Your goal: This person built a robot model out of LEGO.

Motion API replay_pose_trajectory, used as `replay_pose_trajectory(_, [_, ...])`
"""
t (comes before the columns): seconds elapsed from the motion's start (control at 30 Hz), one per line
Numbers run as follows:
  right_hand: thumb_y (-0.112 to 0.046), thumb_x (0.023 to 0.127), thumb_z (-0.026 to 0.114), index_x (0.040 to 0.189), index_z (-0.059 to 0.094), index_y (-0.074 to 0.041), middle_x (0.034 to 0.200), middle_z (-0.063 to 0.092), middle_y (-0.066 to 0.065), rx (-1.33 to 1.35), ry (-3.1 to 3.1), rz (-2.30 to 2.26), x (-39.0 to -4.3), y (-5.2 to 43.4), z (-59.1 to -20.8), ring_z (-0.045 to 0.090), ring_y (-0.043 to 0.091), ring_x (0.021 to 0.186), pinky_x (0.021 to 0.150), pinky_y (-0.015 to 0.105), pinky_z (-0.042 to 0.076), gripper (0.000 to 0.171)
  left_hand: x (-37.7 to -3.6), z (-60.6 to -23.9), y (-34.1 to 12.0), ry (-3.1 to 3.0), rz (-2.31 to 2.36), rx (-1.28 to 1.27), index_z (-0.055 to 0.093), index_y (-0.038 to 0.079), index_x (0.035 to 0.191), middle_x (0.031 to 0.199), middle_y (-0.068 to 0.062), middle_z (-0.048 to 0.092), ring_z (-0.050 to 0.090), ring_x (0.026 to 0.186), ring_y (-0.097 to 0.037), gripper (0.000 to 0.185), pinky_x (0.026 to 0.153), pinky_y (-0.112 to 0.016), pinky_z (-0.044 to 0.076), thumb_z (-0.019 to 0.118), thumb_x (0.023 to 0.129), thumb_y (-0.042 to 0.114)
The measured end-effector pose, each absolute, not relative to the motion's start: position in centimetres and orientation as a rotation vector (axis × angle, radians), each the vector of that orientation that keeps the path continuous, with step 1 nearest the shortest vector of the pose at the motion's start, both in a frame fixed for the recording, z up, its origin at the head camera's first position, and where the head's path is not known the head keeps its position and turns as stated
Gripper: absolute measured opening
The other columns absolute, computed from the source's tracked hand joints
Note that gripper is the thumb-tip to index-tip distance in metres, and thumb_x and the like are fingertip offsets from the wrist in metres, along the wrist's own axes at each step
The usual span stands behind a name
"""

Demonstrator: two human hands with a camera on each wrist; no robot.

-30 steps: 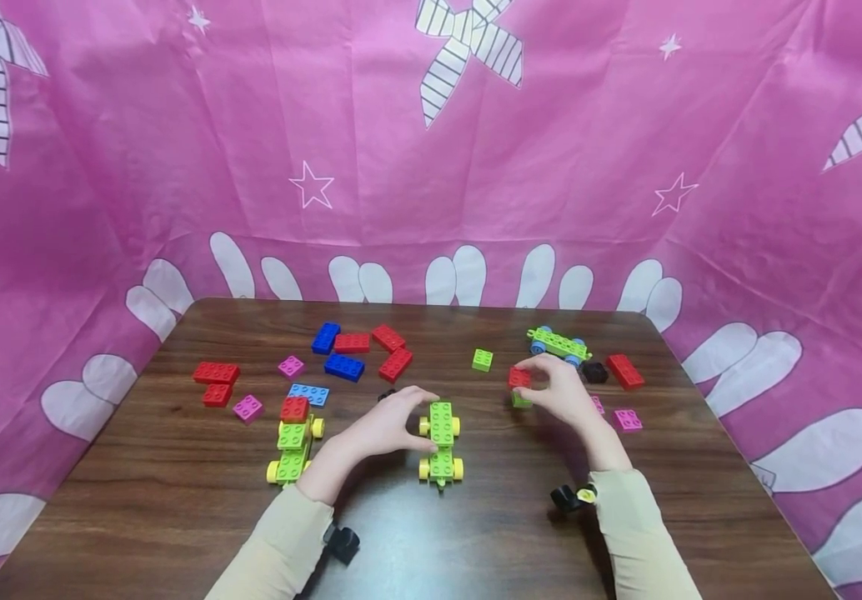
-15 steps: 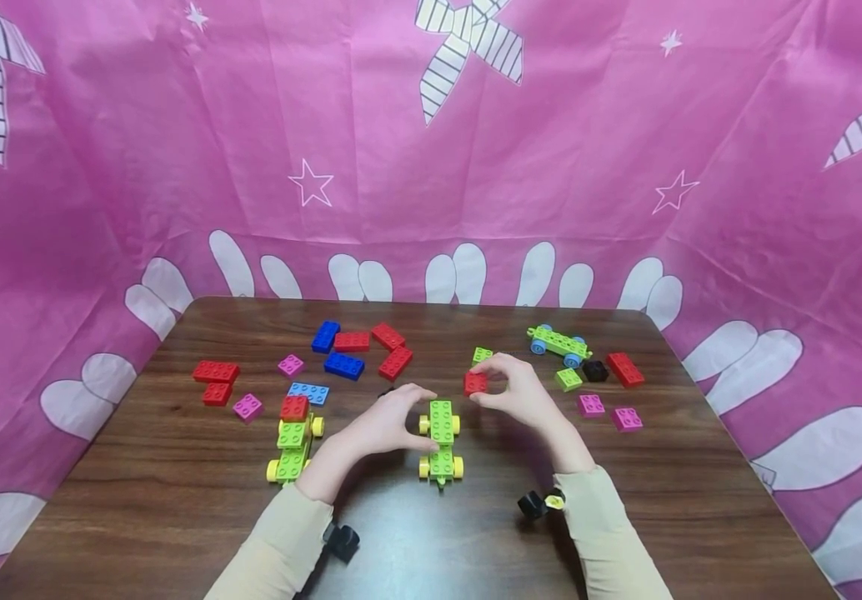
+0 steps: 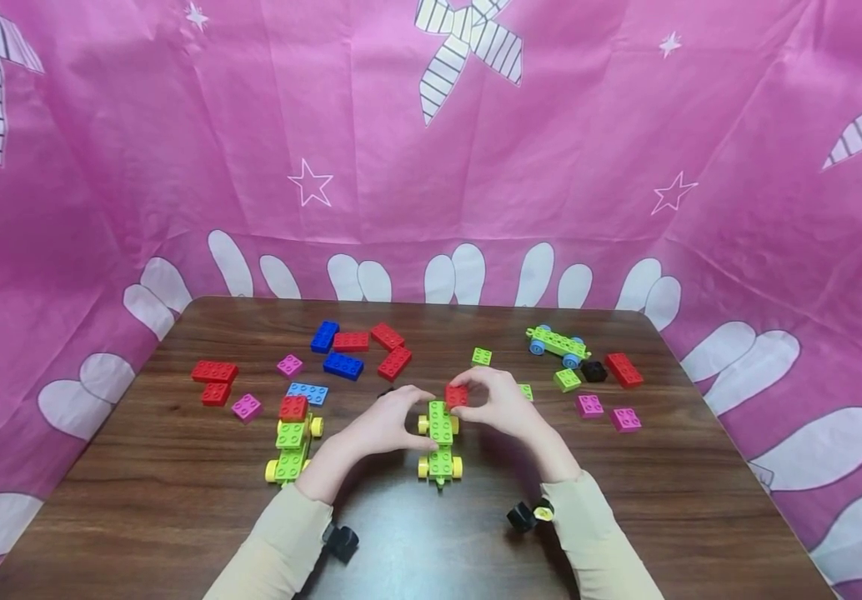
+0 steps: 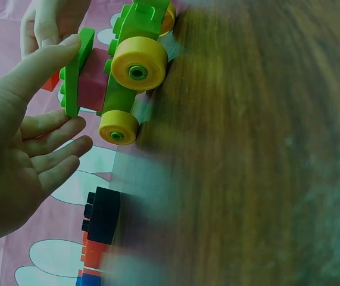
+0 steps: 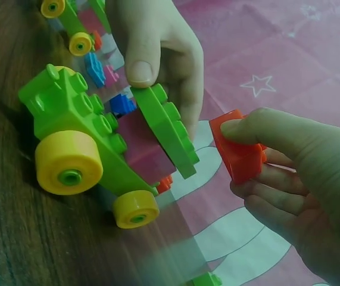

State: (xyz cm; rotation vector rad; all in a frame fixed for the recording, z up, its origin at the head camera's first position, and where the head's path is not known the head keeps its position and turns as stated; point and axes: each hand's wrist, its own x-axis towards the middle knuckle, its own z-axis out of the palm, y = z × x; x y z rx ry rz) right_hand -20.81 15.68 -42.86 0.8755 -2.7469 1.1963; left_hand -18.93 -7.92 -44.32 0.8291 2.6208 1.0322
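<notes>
A toy car (image 3: 440,454) with a green base and yellow wheels stands mid-table. It carries a pink brick (image 5: 141,146) with a green studded plate (image 5: 165,131) on top. My left hand (image 3: 386,423) holds that plate between thumb and fingertips, seen at opposite edges in the left wrist view. Between the thumb and fingers of my right hand (image 3: 500,404) is a red brick (image 5: 236,146). The brick is tilted beside the plate, with a gap between them in the right wrist view. In the head view it overlaps the car's far end.
Another yellow-wheeled car (image 3: 290,450), topped with a red brick, stands left. A blue-wheeled green base (image 3: 557,343) is at back right, near a black brick (image 3: 593,371). Blue bricks (image 3: 343,365), red bricks (image 3: 395,362) and pink bricks (image 3: 590,406) lie around. A pink curtain (image 3: 401,192) surrounds the table.
My right hand has carried the red brick leftward from above a green brick on the right to the car's far end. My left hand stays at the car.
</notes>
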Motion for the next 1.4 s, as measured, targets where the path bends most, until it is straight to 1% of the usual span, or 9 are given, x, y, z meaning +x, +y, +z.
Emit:
replay_pose_trajectory(0.27, [-0.013, 0.078, 0.08, 0.109, 0.07, -0.009, 0.102, 0.071, 0.001, 0.912, -2.741, 1.187, -20.6, 15.3, -43.1, 0.066, 0.019, 0.098, 0.089, 0.041, 0.055, 0.033, -18.9, -44.4, -8.0, 2.634, 1.025, 0.812, 0.055, 0.005, 0.134, 0.132, -0.012, 0.059, 0.055, 0.122, -0.029, 0.072, 0.102, -0.05, 0.047, 0.08, 0.078, 0.043])
replay_pose_trajectory(0.67, [-0.013, 0.081, 0.079, 0.111, 0.07, -0.008, 0.104, 0.07, 0.003, 0.942, -2.751, 1.209, -20.7, 14.6, -43.8, 0.065, 0.019, 0.1, 0.088, 0.036, 0.057, 0.032, -19.0, -44.6, -8.0, 2.634, 0.991, 0.777, 0.056, 0.003, 0.132, 0.13, -0.013, 0.06, 0.056, 0.12, -0.029, 0.072, 0.101, -0.05, 0.048, 0.079, 0.078, 0.045])
replay_pose_trajectory(0.9, [-0.012, 0.08, 0.079, 0.111, 0.07, -0.007, 0.105, 0.07, 0.005, 0.971, -2.729, 1.189, -20.7, 14.2, -44.1, 0.065, 0.021, 0.099, 0.087, 0.037, 0.057, 0.032, -19.1, -44.8, -8.1, 2.626, 0.997, 0.763, 0.057, 0.002, 0.131, 0.129, -0.014, 0.061, 0.057, 0.12, -0.03, 0.072, 0.1, -0.051, 0.048, 0.079, 0.078, 0.046])
replay_pose_trajectory(1.1, [-0.012, 0.08, 0.08, 0.11, 0.07, -0.007, 0.104, 0.07, 0.004, 0.971, -2.717, 1.177, -20.7, 14.1, -44.4, 0.065, 0.019, 0.098, 0.088, 0.037, 0.056, 0.032, -19.2, -45.1, -8.2, 2.632, 0.992, 0.787, 0.057, 0.001, 0.13, 0.126, -0.014, 0.062, 0.057, 0.118, -0.029, 0.071, 0.1, -0.05, 0.048, 0.078, 0.079, 0.047])
replay_pose_trajectory(1.4, [-0.014, 0.08, 0.08, 0.11, 0.071, -0.008, 0.103, 0.07, 0.003, 0.96, -2.712, 1.154, -20.7, 14.0, -44.4, 0.065, 0.018, 0.098, 0.088, 0.038, 0.056, 0.032, -19.3, -45.1, -8.1, 2.61, 1.006, 0.78, 0.056, 0.0, 0.131, 0.129, -0.015, 0.061, 0.056, 0.12, -0.031, 0.073, 0.101, -0.051, 0.047, 0.077, 0.079, 0.047])
